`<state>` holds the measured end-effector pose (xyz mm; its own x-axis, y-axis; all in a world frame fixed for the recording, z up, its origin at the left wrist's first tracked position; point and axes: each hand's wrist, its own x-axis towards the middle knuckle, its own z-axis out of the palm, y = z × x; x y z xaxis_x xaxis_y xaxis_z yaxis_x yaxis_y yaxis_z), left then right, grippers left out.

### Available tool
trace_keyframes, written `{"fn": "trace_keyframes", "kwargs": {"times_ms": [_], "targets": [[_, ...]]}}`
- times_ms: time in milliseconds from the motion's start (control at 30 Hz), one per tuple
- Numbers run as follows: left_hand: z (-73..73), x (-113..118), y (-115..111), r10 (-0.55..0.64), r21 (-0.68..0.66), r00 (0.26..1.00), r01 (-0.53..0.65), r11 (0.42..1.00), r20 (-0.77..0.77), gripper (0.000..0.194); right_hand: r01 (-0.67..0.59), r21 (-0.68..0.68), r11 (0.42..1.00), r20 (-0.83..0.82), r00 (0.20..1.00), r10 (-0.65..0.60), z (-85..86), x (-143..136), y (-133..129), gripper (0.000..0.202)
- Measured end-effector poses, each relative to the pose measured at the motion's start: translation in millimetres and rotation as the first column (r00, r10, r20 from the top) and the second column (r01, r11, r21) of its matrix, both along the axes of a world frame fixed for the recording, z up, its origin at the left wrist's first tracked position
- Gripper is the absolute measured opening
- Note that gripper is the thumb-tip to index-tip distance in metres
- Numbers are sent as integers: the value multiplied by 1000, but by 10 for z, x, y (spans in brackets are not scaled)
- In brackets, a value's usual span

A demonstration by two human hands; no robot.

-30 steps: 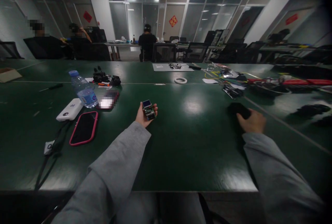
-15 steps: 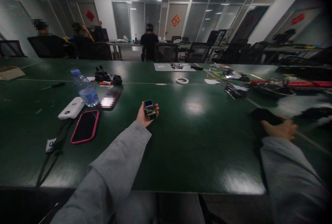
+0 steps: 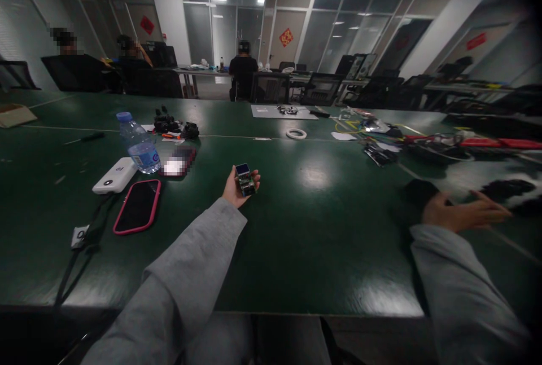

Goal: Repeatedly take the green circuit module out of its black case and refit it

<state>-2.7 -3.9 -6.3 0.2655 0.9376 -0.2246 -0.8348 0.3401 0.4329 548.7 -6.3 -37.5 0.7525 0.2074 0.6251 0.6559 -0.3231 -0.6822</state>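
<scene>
My left hand (image 3: 232,189) is closed around a small circuit board with a screen (image 3: 245,180), held above the green table with its screen tilted up toward me. The screen is dark bluish; green board and components show below it. Far to the right, my right hand (image 3: 463,211) reaches over the table with its fingers stretched out, apparently holding nothing. Just left of it is a dark patch (image 3: 419,193), and I cannot tell whether it is a shadow or a thing. Black items (image 3: 508,189) lie beyond its fingertips, blurred.
At left are a water bottle (image 3: 141,148), a white power bank (image 3: 114,176) with a cable, and a pink-cased phone (image 3: 138,207). A white ring (image 3: 296,134) lies farther back. Wires and tools (image 3: 381,128) clutter the right. Several people sit beyond the green table (image 3: 313,252).
My right hand has turned and its fingers now extend farther right, toward the black items. The left hand keeps the circuit board in nearly the same place.
</scene>
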Motion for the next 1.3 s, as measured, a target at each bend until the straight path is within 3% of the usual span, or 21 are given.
{"fn": "trace_keyframes", "kwargs": {"times_ms": [67,100,133,167,200,300,333,367,400,467,567,667,733,967,1033,1200,1300], "targets": [[19,10,-12,-4,13,1000,4,1000,4,46,-114,44,993,-1,994,114,225,-624,-67,56],[26,15,-20,-11,29,1000,11,1000,7,46,-261,49,964,2,965,261,319,-980,-96,50],[30,17,-27,-19,45,1000,19,999,7,46,-441,73,894,-70,892,446,388,-1351,-123,45],[30,19,-32,-29,62,1000,28,998,5,46,-633,104,767,-199,743,639,428,-1725,-146,42],[26,21,-35,-37,76,999,36,996,1,47,-728,97,678,-259,639,724,438,-2093,-169,38],[-1,23,-20,-48,100,999,50,994,-20,48,-914,73,400,-404,339,849,345,-3099,-238,40],[-11,24,-9,-46,106,999,48,993,-29,48,-954,96,285,-458,212,863,301,-3380,-261,43],[-20,26,3,-47,113,998,51,992,-40,50,-968,224,115,-548,-27,836,266,-3625,-282,43],[-27,28,14,-57,116,997,64,991,-57,52,-936,351,14,-591,-210,779,245,-3827,-298,43],[-28,32,24,-98,120,989,111,987,-109,59,-854,511,-96,-621,-444,646,250,-4094,-312,44],[0,43,5,-162,128,972,185,974,-172,65,-780,614,-118,-651,-586,483,335,-4178,-278,46],[50,75,-49,-200,156,966,225,962,-162,62,-736,676,-35,-679,-642,356,422,-4054,-224,49],[77,109,-88,-217,169,965,241,956,-146,59,-712,702,-1,-674,-666,319,452,-3964,-204,50],[91,187,-152,-198,116,959,225,967,-202,52,-552,833,34,-541,-802,254,391,-3889,-211,43],[110,168,-167,-191,109,957,218,970,-219,50,-529,847,52,-525,-818,236,372,-3908,-228,42],[171,77,-225,-211,260,951,268,928,-227,41,-554,832,3,-542,-812,217,366,-3963,-294,46],[168,69,-224,-229,280,946,290,915,-229,38,-534,845,16,-527,-827,198,365,-3963,-313,46]]}}
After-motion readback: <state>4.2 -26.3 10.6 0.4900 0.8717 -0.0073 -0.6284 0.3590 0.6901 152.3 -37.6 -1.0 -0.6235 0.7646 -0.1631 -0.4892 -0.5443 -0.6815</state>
